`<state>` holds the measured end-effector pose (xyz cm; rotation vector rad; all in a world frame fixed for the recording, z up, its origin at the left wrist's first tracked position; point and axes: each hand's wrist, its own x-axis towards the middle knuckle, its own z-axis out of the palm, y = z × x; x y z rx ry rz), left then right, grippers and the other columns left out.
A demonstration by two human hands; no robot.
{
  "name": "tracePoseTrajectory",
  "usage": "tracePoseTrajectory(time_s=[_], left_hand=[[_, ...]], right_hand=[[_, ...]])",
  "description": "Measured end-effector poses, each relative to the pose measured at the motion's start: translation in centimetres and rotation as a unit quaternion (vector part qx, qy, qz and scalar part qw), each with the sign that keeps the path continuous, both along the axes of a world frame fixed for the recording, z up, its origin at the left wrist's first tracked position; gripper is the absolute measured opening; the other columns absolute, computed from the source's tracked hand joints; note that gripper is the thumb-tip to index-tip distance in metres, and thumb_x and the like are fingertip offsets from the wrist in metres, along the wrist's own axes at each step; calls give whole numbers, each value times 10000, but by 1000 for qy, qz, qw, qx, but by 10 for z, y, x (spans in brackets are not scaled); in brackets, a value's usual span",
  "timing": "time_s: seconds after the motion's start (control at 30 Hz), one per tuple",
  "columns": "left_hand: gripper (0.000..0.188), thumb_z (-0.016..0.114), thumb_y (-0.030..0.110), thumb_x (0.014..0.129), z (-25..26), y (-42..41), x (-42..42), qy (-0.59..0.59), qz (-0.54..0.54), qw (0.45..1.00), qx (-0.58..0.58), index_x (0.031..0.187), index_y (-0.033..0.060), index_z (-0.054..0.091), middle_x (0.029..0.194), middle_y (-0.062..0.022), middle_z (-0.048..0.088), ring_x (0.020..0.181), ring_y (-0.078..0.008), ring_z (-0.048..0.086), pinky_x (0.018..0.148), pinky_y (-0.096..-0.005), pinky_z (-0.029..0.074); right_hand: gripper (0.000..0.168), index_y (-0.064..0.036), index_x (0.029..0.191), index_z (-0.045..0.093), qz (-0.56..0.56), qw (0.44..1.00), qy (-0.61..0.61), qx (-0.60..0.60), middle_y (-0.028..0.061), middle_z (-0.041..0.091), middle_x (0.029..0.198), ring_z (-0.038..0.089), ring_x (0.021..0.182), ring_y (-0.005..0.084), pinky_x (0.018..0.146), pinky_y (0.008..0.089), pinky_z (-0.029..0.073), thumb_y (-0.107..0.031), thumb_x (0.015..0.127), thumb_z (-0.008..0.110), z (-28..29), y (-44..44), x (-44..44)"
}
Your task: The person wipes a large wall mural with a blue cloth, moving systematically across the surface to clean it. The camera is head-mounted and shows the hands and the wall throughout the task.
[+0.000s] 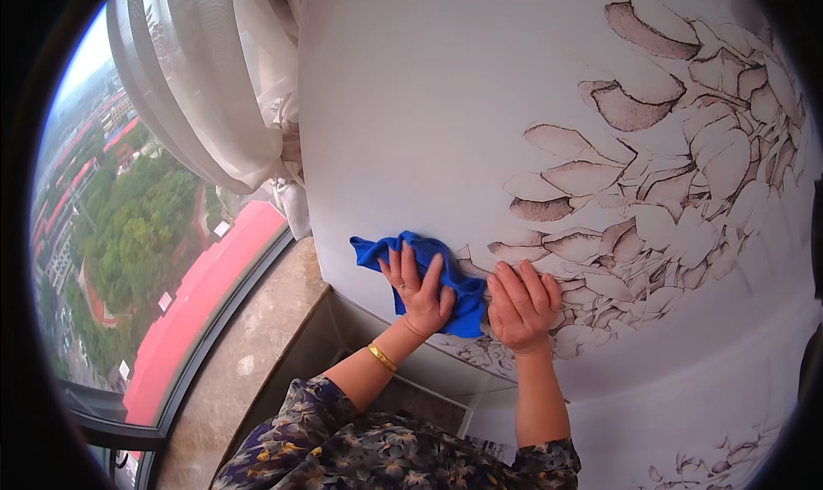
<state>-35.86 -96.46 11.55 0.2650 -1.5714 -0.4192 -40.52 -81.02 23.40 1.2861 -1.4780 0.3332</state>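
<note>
My left hand [418, 290], with a ring and a gold bracelet at the wrist, lies with spread fingers on a crumpled blue cloth [463, 321]. It presses the cloth against a pale surface [411, 136], apparently a wall panel, printed with brown-outlined flowers and petals [588, 245]. To the right of the cloth, my right hand [524, 303] rests its slightly bent fingers on the same printed surface. It holds nothing that I can see; its palm side is hidden.
On the left runs a stone windowsill [244, 323] beside a dark-framed window [212, 323], with trees and red roofs outside. A sheer curtain [199, 85], gathered to one side, hangs above. Below the panel's lower edge is a darker recess [302, 348].
</note>
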Motion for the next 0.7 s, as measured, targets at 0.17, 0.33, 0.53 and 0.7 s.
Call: tracePoseTrajectory(time_s=[0.17, 0.33, 0.53, 0.7], left_hand=[[391, 638, 412, 801, 21, -40, 8, -63, -13, 952, -300, 1187, 370, 686, 1317, 3, 568, 1194, -288, 496, 1149, -619, 101], [518, 571, 311, 865, 10, -81, 13, 17, 39, 999, 17, 1328, 79, 579, 1480, -224, 375, 1410, -441, 276, 1149, -631, 96], [451, 621, 354, 815, -2, -19, 8, -39, -5, 988, -146, 1258, 277, 654, 1439, -125, 466, 1368, -369, 354, 1153, -628, 79], [443, 611, 346, 827, 4, -86, 20, -33, 5, 986, -161, 1248, 219, 661, 1422, -166, 474, 1355, -381, 373, 1145, -635, 98]], right_hand=[[207, -153, 1022, 726, -5, 1000, -2, 10, -22, 701, 1174, 603, 1180, 198, 1102, 392, 329, -142, 881, 573, 3, 5, -2], [212, -151, 1020, 727, -1, 1000, 9, -4, -24, 698, 1179, 600, 1182, 199, 1100, 392, 332, -139, 879, 569, -3, -2, -4], [214, -143, 1022, 727, -6, 1000, 8, 2, -18, 697, 1181, 600, 1177, 206, 1097, 396, 335, -134, 885, 563, -5, 2, -3], [207, -142, 1010, 730, -14, 1000, 4, 9, -23, 703, 1165, 609, 1164, 205, 1094, 392, 337, -137, 876, 572, -1, 4, -2]])
